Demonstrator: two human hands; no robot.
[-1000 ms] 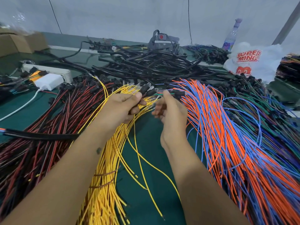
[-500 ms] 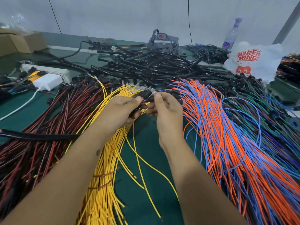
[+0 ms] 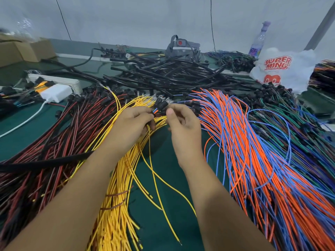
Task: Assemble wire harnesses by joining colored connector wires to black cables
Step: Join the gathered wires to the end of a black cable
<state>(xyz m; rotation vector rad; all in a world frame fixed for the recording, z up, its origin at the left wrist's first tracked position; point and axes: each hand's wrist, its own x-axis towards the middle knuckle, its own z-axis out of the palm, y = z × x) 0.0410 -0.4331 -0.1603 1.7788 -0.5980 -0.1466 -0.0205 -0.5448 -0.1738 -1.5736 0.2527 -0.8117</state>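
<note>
A black connector (image 3: 161,105) is pinched between the left hand (image 3: 133,122) and the right hand (image 3: 182,122), above the yellow wires (image 3: 116,205); its long axis is judged to run left-right, and the black cables (image 3: 163,75) lie beyond, nearer neither hand

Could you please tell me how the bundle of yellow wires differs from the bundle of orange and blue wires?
The bundle of yellow wires is one colour, narrower, and lies under the left hand. The bundle of orange and blue wires mixes two colours, spreads wider, and lies beside the right hand. Both lie on the green table.
</note>
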